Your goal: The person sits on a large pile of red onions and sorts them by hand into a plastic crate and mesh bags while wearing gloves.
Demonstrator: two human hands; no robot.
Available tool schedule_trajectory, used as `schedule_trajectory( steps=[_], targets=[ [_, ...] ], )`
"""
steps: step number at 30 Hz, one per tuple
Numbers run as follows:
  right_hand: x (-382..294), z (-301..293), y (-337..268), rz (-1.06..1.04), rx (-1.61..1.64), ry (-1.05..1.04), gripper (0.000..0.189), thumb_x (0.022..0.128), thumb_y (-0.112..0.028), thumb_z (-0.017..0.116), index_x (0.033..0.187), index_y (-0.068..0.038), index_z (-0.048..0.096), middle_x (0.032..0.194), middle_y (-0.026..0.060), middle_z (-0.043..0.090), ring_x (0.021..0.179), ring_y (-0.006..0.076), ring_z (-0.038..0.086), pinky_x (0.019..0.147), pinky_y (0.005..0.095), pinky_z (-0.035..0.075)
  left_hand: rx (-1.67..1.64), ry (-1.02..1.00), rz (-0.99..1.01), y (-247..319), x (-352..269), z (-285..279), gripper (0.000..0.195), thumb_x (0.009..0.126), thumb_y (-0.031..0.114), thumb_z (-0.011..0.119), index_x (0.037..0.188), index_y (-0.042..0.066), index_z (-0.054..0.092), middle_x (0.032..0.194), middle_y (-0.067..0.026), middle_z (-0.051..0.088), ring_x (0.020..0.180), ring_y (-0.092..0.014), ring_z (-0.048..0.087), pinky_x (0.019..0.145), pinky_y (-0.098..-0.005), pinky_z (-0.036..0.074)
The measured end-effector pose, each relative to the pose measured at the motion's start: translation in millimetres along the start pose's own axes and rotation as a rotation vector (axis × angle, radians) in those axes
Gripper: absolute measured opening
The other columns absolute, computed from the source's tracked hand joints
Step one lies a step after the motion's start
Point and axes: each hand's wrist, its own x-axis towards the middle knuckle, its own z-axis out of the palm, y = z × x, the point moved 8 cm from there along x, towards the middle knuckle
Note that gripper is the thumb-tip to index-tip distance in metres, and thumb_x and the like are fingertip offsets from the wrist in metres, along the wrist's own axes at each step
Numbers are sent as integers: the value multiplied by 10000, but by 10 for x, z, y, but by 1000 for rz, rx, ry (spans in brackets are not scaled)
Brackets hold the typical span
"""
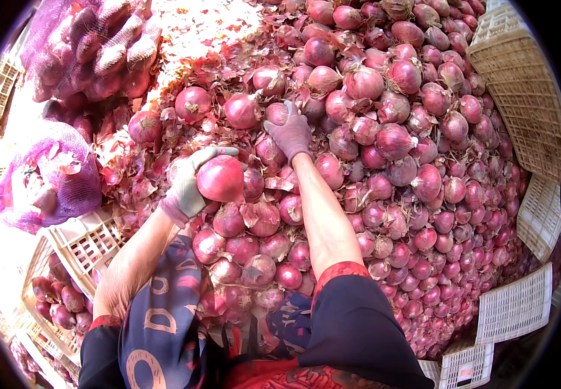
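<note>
My left hand (189, 181), in a thin pale glove, holds a large red onion (220, 178) above the heap. The thumb lies along its top, and the other fingers are partly hidden. Farther up and to the right, my right hand (290, 127), also gloved, has its fingers around a smaller red onion (276, 113) among the others. Loose red onions (258, 271) lie beneath my arms and fill the right side. Dry onion skins (164, 150) cover the heap to the left of my hands.
A full purple mesh bag (98, 48) lies at the upper left, with an open-mouthed mesh bag (79, 185) holding skins below it. A plastic crate (86, 243) with smaller onions stands at the lower left. More crates (521, 92) edge the heap at the right.
</note>
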Motion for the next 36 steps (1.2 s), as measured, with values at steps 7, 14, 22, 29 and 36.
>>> schedule_trajectory(
  steps=[7, 14, 22, 29, 36],
  targets=[
    [-673, -46, 203, -125, 1496, 56, 619, 841, -274, 763, 1369, -93, 494, 1371, 96, 528, 1106, 234, 604, 977, 371, 505, -297, -76, -90, -53, -91, 139, 463, 976, 212, 499, 1359, -47, 468, 1271, -234, 600, 1033, -313, 678, 873, -485, 589],
    [-1287, 18, -123, -42, 1768, -4, 288, 999, -291, 563, 1122, -40, 629, 1089, 74, 667, 959, 151, 635, 857, 293, 526, -111, -209, 8, -9, -278, 373, 669, 960, 191, 543, 1550, 60, 256, 1572, -143, 320, 1384, -222, 407, 1108, -352, 379],
    [-2489, -722, -904, -180, 1587, -192, 508, 979, -440, 553, 1322, -69, 507, 1266, 119, 621, 1171, 252, 593, 1055, 433, 449, 250, -317, 429, 570, -1388, 718, 563, 927, 219, 590, 1432, 0, 471, 1540, -144, 397, 1408, -195, 386, 1138, -309, 343],
    [-3002, -817, -1598, -124, 1637, -768, 564, 949, -482, 552, 1305, -46, 548, 1277, 154, 599, 1151, 277, 597, 1012, 430, 499, -62, -125, 685, 731, -2648, 260, 477, 956, 143, 582, 1392, -21, 479, 1431, -180, 518, 1339, -240, 492, 1134, -382, 381],
    [-4253, -1553, -3847, -1048, 759, -306, 313, 1019, -209, 516, 1209, 5, 642, 1162, 99, 666, 1065, 149, 598, 975, 304, 463, -394, 393, 637, 653, -4900, -1407, 551, 1007, 400, 480, 1341, -38, 495, 1283, -221, 591, 1087, -349, 648, 908, -528, 567]
  ],
)
